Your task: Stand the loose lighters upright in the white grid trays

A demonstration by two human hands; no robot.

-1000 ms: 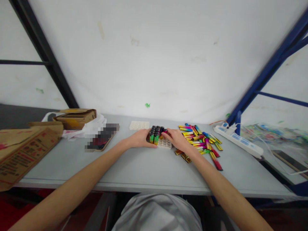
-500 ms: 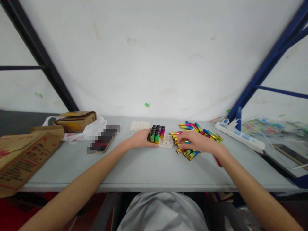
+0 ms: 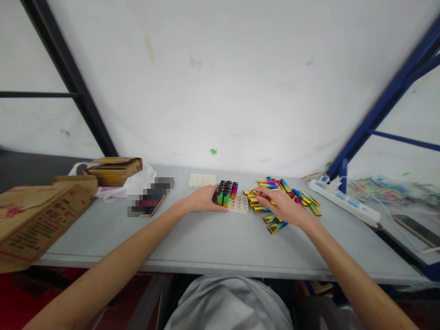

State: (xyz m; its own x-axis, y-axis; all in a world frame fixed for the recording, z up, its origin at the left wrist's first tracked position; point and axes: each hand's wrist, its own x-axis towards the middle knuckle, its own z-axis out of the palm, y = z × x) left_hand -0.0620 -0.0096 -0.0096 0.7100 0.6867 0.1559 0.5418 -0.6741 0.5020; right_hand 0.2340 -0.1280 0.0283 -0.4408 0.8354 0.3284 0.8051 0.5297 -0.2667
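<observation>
The right hand has left the white tray for loose lighters toward the right edge of the table; I can't tell if it grips one. The left hand hugs standing lighters at the tray's left edge; the pink lighter now makes one more.

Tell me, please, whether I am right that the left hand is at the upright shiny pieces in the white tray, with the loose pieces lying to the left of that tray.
Not quite: the head view shows the loose pieces to the right of the white tray. The left hand is indeed at the upright shiny pieces.
</observation>
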